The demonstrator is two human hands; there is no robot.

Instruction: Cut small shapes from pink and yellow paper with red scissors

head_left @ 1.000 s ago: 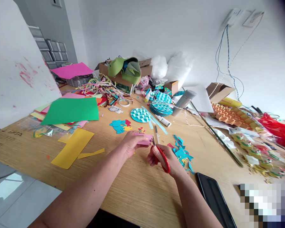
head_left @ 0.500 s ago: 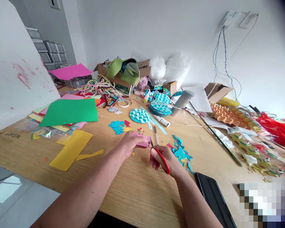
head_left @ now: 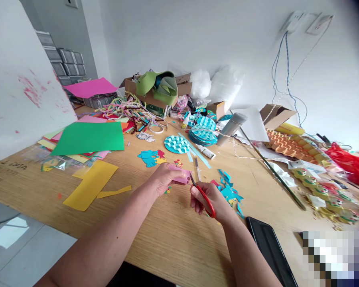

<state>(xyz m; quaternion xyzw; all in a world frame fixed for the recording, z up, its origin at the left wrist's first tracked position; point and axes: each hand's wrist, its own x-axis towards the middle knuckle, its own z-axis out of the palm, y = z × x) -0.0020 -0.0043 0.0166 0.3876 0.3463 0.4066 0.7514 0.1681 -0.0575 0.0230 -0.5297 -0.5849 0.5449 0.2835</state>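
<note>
1. Right hand (head_left: 210, 204): grip closed through the red loops of the scissors (head_left: 204, 195), fingers curled round the handles; the blades appear close together, their tips at the right edge of the pink paper piece (head_left: 181, 177)
2. Left hand (head_left: 164, 178): grip pinched shut on the pink paper piece, fingers on top and thumb under it, holding it just above the surface (head_left: 173, 239), in front of the body and between the two hands
3. Change: a second ago the blades stood nearly upright and a wider strip of pink showed beyond the fingers; now the blades lean to the left and less pink is exposed, while both hands keep the same spot. This suggests that the cutting goes on in short snips, the paper being fed in rather than carried elsewhere
4. Pink paper piece: small, pale, thin and flat, largely covered by the fingers; its outline cannot be made out
5. Surroundings: blue cut-outs (head_left: 229, 192) lie just beside the right hand; a pen (head_left: 198, 169) lies just beyond the blades; a blue fish cut-out (head_left: 148, 158) lies farther back; a yellow sheet (head_left: 91, 185) lies well apart to the left; a dark tablet (head_left: 269, 251) lies near the right forearm
</note>
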